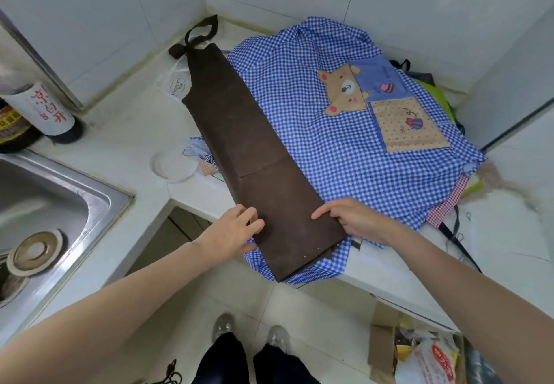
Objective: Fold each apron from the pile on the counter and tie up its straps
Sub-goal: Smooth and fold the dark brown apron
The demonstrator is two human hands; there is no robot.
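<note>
Brown apron (248, 156) lies as a long narrow strip, folded lengthwise, running away from the fingers toward the wall corner, its near end hanging just over the counter (132, 132) edge. The left hand (236, 228) grips the strip's left edge near that end, fingers curled onto the cloth; the right hand (350, 219) holds the right edge, forefinger stretched along the top and the other fingers tucked under the side. Both sit level with each other across the strip, likely to square the edges and keep the fold from springing open before the near end is turned up toward the far one. The neck strap (201, 31) lies looped at the far end, well beyond the fingers, not yet tied.

Under the strip and spreading to the right of the right fingers is a blue check apron (329, 150) with a bear patch, on top of more cloth in the pile. That soft, uneven bed may let the strip slide or wrinkle as it is folded. Left of the left fingers lies a sink (54, 198), beyond it two bottles (42, 111), and a clear lid (174, 163) just beside the strip's left edge; none is in the way of a fold straight up the strip.
</note>
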